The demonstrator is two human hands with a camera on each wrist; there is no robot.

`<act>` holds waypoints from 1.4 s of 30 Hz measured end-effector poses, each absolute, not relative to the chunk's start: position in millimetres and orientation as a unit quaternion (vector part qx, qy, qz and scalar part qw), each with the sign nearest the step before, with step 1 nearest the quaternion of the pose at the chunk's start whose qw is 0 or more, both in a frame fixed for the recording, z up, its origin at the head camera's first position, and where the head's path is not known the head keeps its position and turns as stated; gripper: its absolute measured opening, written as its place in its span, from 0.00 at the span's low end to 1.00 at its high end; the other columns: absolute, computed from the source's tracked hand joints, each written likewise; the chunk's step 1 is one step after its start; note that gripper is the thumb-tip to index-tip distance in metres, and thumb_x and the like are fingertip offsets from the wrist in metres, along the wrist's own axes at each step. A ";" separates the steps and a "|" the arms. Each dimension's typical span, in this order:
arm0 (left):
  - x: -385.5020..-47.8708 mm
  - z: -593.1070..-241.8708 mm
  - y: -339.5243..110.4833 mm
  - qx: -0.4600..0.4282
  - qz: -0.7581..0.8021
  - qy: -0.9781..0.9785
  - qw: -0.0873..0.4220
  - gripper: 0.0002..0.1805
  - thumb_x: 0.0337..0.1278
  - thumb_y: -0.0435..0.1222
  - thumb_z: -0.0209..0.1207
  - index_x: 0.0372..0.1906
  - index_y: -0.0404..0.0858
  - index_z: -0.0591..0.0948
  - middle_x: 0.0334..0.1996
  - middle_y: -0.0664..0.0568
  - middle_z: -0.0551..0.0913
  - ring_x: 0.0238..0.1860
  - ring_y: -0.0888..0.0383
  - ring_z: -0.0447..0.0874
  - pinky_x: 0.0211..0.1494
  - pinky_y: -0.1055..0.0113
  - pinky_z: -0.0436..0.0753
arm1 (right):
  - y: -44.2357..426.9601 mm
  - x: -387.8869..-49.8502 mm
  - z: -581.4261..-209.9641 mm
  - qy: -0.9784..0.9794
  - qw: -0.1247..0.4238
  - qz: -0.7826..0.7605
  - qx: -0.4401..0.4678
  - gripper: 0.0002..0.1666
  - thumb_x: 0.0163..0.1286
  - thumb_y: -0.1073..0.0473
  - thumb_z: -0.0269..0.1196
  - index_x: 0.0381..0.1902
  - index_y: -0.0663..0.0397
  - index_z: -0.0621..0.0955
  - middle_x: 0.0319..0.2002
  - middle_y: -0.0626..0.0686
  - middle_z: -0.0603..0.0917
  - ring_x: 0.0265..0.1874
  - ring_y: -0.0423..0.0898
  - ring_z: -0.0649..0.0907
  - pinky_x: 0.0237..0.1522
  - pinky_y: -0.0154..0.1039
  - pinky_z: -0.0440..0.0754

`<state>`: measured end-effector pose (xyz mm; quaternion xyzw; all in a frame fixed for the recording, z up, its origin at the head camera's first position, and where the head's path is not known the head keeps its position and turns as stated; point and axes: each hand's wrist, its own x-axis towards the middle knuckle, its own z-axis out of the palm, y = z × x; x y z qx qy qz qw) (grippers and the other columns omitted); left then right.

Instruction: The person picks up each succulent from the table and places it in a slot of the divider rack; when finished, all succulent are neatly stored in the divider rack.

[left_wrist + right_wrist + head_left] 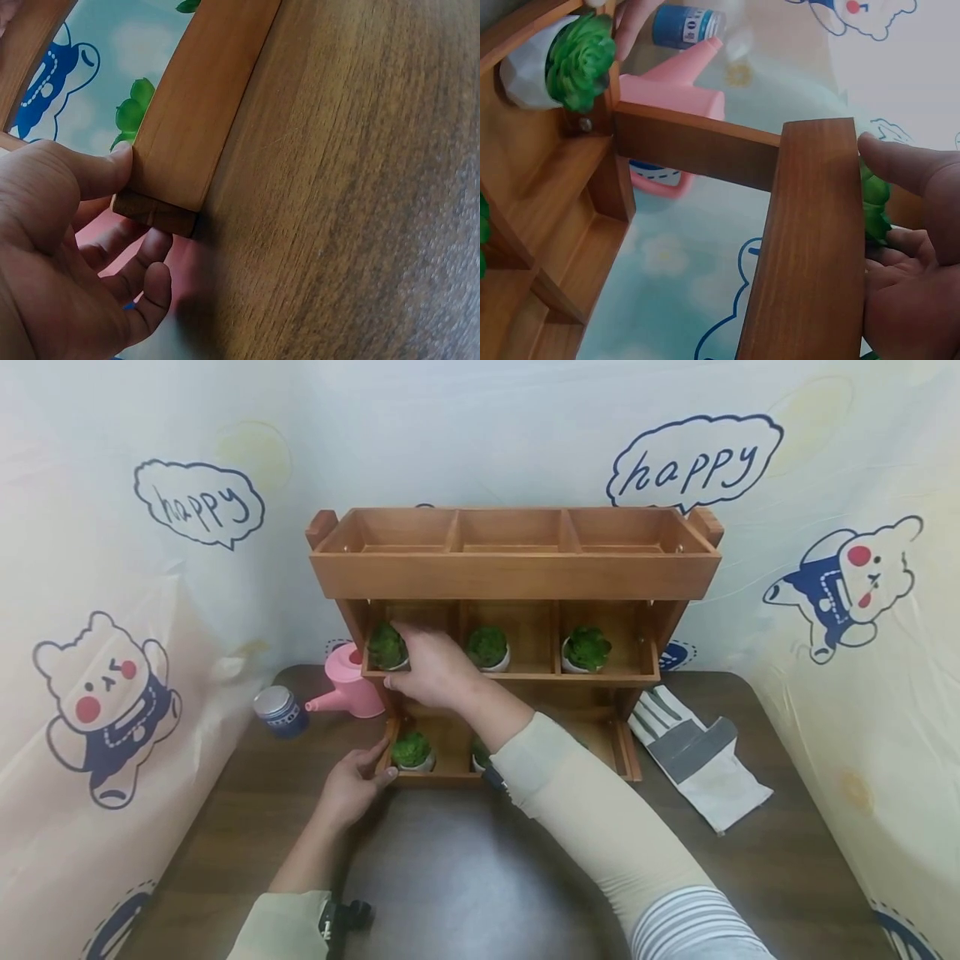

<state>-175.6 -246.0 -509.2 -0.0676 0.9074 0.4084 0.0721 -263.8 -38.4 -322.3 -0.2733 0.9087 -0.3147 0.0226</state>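
Observation:
A brown wooden three-tier plant shelf stands at the back of the table. My right hand reaches into the middle tier's left compartment and holds a small potted succulent, thumb low near the pot. In the right wrist view, the fingers lie behind the green leaves and the board hides the pot. With thumb and fingers, my left hand grips the bottom tier's left front corner. Just beside it sits another potted succulent in that tier. Two more succulents occupy the middle tier.
Left of the shelf are a pink watering can and a blue jar. White and grey gloves lie at its right. My right forearm partly covers another bottom-tier succulent. The top tier has three compartments. Printed cloth hangs behind.

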 end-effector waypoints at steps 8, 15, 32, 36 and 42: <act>-177.2 -509.3 -245.9 -0.064 0.409 0.907 0.074 0.37 0.66 0.47 0.68 0.78 0.50 0.70 0.63 0.40 0.77 0.61 0.37 0.76 0.63 0.34 0.75 | -28.7 -260.7 -320.3 0.901 0.029 -0.342 -0.267 0.53 0.65 0.49 0.74 0.82 0.48 0.61 0.76 0.49 0.69 0.72 0.46 0.73 0.72 0.45 0.71; -177.5 -507.6 -245.7 -0.061 0.402 0.911 0.071 0.37 0.67 0.47 0.67 0.78 0.49 0.70 0.65 0.38 0.76 0.63 0.36 0.75 0.64 0.33 0.73 | -15.3 -254.3 -320.5 0.893 0.022 -0.354 -0.276 0.54 0.66 0.48 0.73 0.82 0.51 0.60 0.76 0.52 0.69 0.71 0.48 0.73 0.72 0.44 0.70; -178.0 -508.1 -249.3 -0.075 0.413 0.904 0.083 0.37 0.66 0.49 0.67 0.78 0.52 0.69 0.68 0.37 0.73 0.66 0.34 0.72 0.67 0.32 0.70 | 14.8 -227.4 -328.6 0.853 0.020 -0.432 -0.293 0.51 0.67 0.50 0.73 0.81 0.50 0.62 0.75 0.53 0.71 0.67 0.50 0.79 0.64 0.39 0.78; -178.0 -508.1 -248.5 -0.077 0.415 0.903 0.086 0.38 0.66 0.50 0.67 0.78 0.53 0.69 0.69 0.37 0.72 0.67 0.33 0.71 0.67 0.31 0.70 | 21.0 -220.5 -331.1 0.842 0.030 -0.455 -0.289 0.50 0.67 0.50 0.73 0.81 0.48 0.63 0.75 0.50 0.71 0.69 0.50 0.77 0.66 0.41 0.77; -176.8 -507.2 -246.4 -0.080 0.414 0.902 0.090 0.38 0.66 0.49 0.68 0.78 0.53 0.69 0.69 0.37 0.72 0.67 0.33 0.72 0.66 0.32 0.72 | 28.5 -206.4 -339.1 0.818 0.030 -0.497 -0.289 0.47 0.67 0.54 0.74 0.79 0.50 0.66 0.74 0.50 0.73 0.68 0.47 0.78 0.65 0.40 0.77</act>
